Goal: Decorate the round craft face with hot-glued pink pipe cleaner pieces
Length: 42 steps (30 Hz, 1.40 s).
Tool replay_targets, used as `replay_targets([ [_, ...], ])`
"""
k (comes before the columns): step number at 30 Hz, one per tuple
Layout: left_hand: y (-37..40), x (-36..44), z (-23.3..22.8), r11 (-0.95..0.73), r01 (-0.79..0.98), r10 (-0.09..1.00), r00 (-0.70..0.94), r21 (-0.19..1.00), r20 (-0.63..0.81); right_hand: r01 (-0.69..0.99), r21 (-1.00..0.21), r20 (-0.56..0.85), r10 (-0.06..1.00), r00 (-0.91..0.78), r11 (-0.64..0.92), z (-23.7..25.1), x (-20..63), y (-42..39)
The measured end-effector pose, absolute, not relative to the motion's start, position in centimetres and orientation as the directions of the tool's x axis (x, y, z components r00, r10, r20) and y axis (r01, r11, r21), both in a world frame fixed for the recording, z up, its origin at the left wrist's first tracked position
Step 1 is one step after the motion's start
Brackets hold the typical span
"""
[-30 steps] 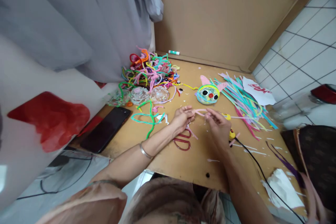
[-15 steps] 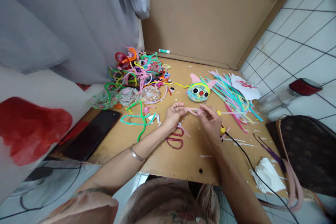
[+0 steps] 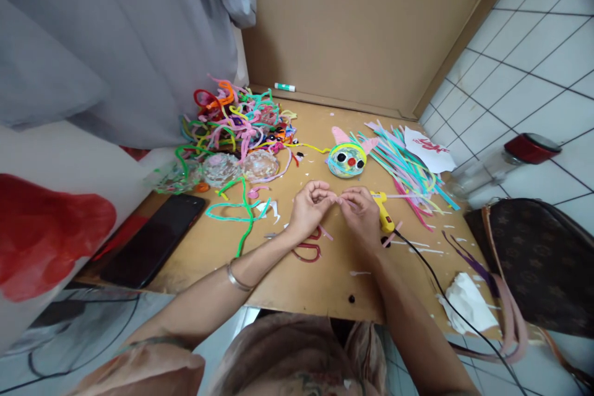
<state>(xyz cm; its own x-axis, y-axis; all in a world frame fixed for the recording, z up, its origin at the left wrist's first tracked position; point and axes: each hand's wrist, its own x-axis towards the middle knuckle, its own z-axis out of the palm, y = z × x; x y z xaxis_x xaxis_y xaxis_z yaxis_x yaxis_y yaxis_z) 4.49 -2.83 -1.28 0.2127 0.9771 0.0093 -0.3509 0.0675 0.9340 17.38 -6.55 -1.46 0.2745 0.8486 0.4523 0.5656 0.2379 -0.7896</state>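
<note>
My left hand (image 3: 310,210) and my right hand (image 3: 361,215) meet over the table, thumbs and fingertips pinched together. Between them is a pink pipe cleaner (image 3: 338,199), mostly hidden by the fingers. Just behind my hands sits a round decorated ball (image 3: 348,161) with pink ears, black-and-white eyes and a red nose. Red-handled scissors (image 3: 308,252) lie under my left wrist, partly covered. Beside them is a short pink strip (image 3: 327,233). A yellow glue gun (image 3: 384,213) lies right of my right hand.
Tangled pipe cleaners (image 3: 241,117) and clear balls (image 3: 221,168) fill the back left. A phone (image 3: 153,240) lies at the left edge. Loose straight pipe cleaners (image 3: 403,158) spread at the back right, near a bottle (image 3: 503,164) and brown bag (image 3: 524,266). The glue gun's black cord (image 3: 431,272) crosses the right side.
My fingertips have come together, hiding most of the pink pipe cleaner that showed between them. My right hand has shifted left, uncovering more of the glue gun.
</note>
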Motion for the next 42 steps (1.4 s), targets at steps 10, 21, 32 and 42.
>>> replay_targets([
  [10, -2.6, 4.2, -1.7, 0.137, -0.435, 0.960, 0.280, 0.890, -0.011, 0.338, -0.919, 0.322, 0.881, 0.347, 0.203, -0.8, 17.3, -6.3],
  [21, -2.2, 3.9, -2.1, -0.105, -0.127, 0.944, 0.300, 0.986, 0.139, 0.329, -0.919, 0.326, 0.886, 0.328, 0.217, -1.1, 17.5, -6.3],
  [32, -1.3, 3.6, -2.6, -0.070, -0.133, 0.942, 0.318, 0.989, 0.110, 0.343, -0.914, 0.343, 0.866, 0.363, 0.218, -1.4, 17.9, -6.2],
  [42, -0.3, 4.2, -3.1, -0.088, -0.103, 0.947, 0.300, 0.991, 0.116, 0.211, -0.964, 0.247, 0.834, 0.494, 0.161, -1.9, 18.5, -5.8],
])
